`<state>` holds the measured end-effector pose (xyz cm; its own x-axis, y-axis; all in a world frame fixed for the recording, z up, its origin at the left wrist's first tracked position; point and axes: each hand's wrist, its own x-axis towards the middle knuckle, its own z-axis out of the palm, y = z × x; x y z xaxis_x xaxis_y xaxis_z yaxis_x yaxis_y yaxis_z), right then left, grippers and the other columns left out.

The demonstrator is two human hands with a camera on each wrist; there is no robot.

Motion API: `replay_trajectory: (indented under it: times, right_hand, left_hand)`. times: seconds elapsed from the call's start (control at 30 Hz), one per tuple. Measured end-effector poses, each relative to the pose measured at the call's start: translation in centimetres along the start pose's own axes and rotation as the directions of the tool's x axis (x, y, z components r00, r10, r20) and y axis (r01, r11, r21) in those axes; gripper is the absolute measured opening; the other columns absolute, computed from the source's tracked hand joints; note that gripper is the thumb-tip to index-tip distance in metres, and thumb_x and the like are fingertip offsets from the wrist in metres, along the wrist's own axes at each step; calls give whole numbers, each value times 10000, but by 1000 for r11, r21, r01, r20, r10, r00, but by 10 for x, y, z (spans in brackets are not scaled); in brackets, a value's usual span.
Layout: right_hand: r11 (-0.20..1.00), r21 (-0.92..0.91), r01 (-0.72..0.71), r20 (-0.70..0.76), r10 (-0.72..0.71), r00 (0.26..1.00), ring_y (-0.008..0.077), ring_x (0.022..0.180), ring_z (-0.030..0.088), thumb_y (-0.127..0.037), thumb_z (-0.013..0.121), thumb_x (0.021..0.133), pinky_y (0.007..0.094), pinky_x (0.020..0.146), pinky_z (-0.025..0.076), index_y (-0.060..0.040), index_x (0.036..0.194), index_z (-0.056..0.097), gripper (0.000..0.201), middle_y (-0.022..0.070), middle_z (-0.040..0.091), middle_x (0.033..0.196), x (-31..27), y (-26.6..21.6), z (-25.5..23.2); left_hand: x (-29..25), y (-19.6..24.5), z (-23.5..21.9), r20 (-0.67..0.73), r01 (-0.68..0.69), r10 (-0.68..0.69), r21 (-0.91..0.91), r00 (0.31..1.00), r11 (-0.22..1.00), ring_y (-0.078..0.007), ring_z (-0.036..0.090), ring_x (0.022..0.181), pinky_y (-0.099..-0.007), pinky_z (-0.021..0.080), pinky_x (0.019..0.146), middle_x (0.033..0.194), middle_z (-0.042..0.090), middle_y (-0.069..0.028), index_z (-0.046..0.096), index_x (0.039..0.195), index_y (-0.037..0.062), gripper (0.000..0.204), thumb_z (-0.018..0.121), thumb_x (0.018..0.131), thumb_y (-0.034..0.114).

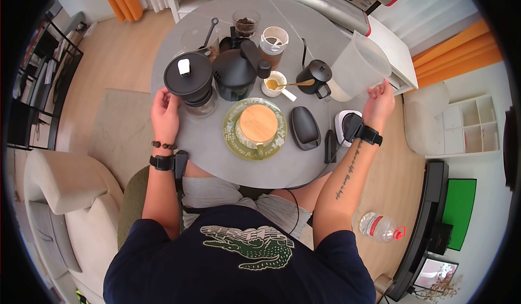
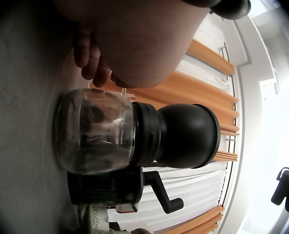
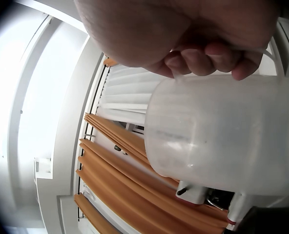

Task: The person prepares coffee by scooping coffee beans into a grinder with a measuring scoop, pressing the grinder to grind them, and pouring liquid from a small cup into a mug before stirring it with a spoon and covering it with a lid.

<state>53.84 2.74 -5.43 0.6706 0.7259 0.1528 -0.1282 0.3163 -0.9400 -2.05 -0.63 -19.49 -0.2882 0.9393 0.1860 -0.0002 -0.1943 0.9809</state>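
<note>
My right hand (image 1: 378,102) grips the handle of a translucent plastic pitcher (image 1: 361,62), which is tilted over the table's right side. In the right wrist view, curled fingers (image 3: 198,59) wrap the handle above the cloudy pitcher body (image 3: 222,136). My left hand (image 1: 165,114) is at the table's left edge beside a black coffee grinder (image 1: 188,78) with a clear jar below. In the left wrist view, loosely bent fingers (image 2: 93,63) hang next to that glass jar (image 2: 98,131), holding nothing. A black gooseneck kettle (image 1: 315,75) stands just left of the pitcher.
A green plate (image 1: 230,141) bears a glass vessel with a wooden lid (image 1: 259,122). Around it are a white cup (image 1: 274,81) with a gold spoon, a black pot (image 1: 233,73), a glass of dark beans (image 1: 246,24) and a black oval object (image 1: 305,127). A water bottle (image 1: 380,226) stands on the floor.
</note>
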Motion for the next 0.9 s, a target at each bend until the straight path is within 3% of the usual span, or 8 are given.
replay_trajectory:
  times: [0.37,0.5,0.57,0.77,0.9]
  right_hand:
    - [992,114,49,4,-50,999,114,726,412,-259,642,1168,374,814,441,-163,844,507,364,-52,408,782,-9,-48,-4]
    - [989,131,75,77,-86,993,121,739,417,-258,633,1174,376,840,434,-160,833,497,380,-51,398,775,-14,-88,-15]
    - [982,106,155,164,-171,971,123,758,400,-246,611,1188,375,841,427,-150,827,472,399,-46,371,788,-25,-120,-19]
    - [986,11,167,163,-167,972,123,792,363,-245,575,1211,358,845,420,-127,847,461,399,-38,335,823,-62,-176,-17]
    - [995,18,103,275,-104,956,114,770,359,-232,552,1218,335,821,421,-115,890,500,352,-48,343,817,-82,-188,-23]
  left_hand:
    - [0,-2,1,-6,14,-14,-24,1000,1000,-100,698,1006,-264,563,933,1105,756,-23,686,1334,-27,238,690,1160,135]
    - [0,-3,1,-5,18,-18,-28,1000,999,-102,699,1008,-265,562,931,1113,763,-27,685,1337,-31,244,690,1157,133]
    - [-1,-2,2,-13,24,-25,-59,1000,998,-101,699,1007,-265,561,925,1126,768,-30,685,1342,-31,248,690,1155,132]
    - [0,-5,0,1,20,-20,-25,1000,999,-102,709,1006,-265,568,934,1130,780,-33,694,1332,-27,231,682,1159,125]
    - [0,-1,2,-16,30,-30,-16,999,999,-105,718,1016,-266,573,953,1129,788,-36,699,1326,-24,222,678,1161,122]
